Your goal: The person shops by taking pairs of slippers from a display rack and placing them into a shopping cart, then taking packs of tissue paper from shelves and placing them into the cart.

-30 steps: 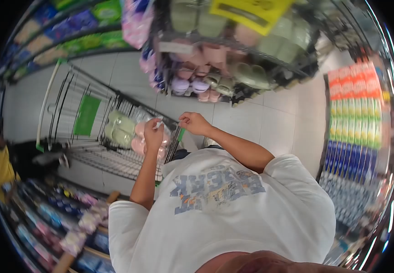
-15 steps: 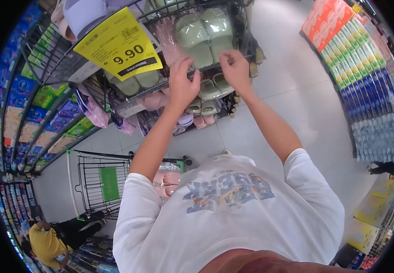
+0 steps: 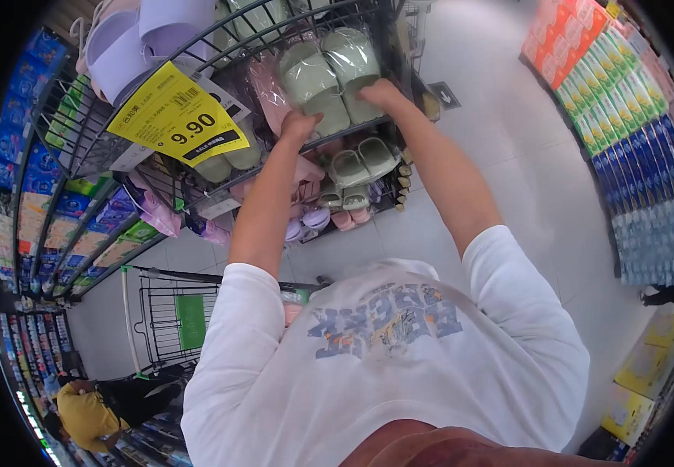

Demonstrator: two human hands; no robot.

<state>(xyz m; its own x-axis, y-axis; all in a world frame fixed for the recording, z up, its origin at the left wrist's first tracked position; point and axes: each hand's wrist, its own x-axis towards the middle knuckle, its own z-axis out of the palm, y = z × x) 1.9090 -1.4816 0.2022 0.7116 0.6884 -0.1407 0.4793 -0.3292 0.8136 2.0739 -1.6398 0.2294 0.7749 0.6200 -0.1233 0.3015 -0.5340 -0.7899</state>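
Note:
A pair of pale green slippers in clear plastic lies in the black wire rack, toes toward the far side. At its lower left edge is my left hand, thumb on the near part and other fingers mostly hidden. On the right edge, my right hand grips the pair, its thumb over the plastic and its fingertips out of sight. Pink slippers in plastic lie just left of the pair. A yellow price sign reading 9.90 hangs on the rack's front.
More green slippers sit on a lower tier, with lilac ones at upper left. A shopping cart stands at my left. Behind it is a person in a yellow top. Stacked packs line the right side.
Both hands have moved onto the sides of the green pair, where before they hovered at its near end with curled fingers. The view has shifted slightly, bringing the rack nearer.

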